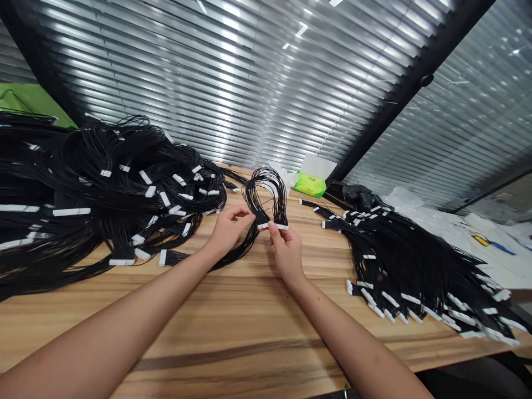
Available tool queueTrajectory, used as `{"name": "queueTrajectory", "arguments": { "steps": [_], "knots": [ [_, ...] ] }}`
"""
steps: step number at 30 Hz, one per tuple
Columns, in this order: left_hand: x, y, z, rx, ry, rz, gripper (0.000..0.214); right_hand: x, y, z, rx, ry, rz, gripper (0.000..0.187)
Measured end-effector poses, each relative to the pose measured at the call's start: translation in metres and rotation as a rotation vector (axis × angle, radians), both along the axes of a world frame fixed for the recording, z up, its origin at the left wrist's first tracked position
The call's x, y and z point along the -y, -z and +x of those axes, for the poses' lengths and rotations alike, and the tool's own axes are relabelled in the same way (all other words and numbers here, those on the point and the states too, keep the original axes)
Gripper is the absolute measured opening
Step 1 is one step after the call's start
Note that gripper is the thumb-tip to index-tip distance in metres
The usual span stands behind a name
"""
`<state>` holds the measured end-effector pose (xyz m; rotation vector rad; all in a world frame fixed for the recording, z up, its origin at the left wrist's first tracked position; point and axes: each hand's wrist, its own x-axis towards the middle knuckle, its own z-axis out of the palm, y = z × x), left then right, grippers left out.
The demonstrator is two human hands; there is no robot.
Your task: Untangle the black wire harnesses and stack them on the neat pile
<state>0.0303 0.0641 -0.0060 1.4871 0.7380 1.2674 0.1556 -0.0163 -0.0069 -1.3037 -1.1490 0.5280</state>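
A black wire harness [266, 176] arches up in a loop in front of me, and its wires come down into a long white connector [283, 226]. My right hand [286, 252] pinches that connector between thumb and fingers from below. Just to the left, my left hand [230, 228] is closed, its thumb and fingertips together at the left side of the looped wires. What sits between those fingertips is too small to make out. The harness's tail runs left under my left forearm toward another white connector [163, 257] lying on the table.
A large tangled heap of black harnesses [137, 149] with white connectors covers the left of the wooden table [233, 332]. More harnesses [399, 260] lie fanned out at the right. A green tissue pack [310, 185] stands at the back before metal blinds. Blue-handled pliers [499, 246] lie far right.
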Motion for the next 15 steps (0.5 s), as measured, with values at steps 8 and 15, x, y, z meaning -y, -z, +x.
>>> {"name": "queueTrajectory", "arguments": {
  "steps": [8,15],
  "knots": [
    [0.0,-0.004,0.0,0.062,-0.001,-0.072,0.01,0.0,-0.001,-0.003,-0.101,-0.054,0.006,0.034],
    [-0.013,0.003,-0.004,0.292,-0.038,-0.298,0.004,-0.002,0.0,-0.001,-0.166,-0.042,0.022,0.034]
  ]
}}
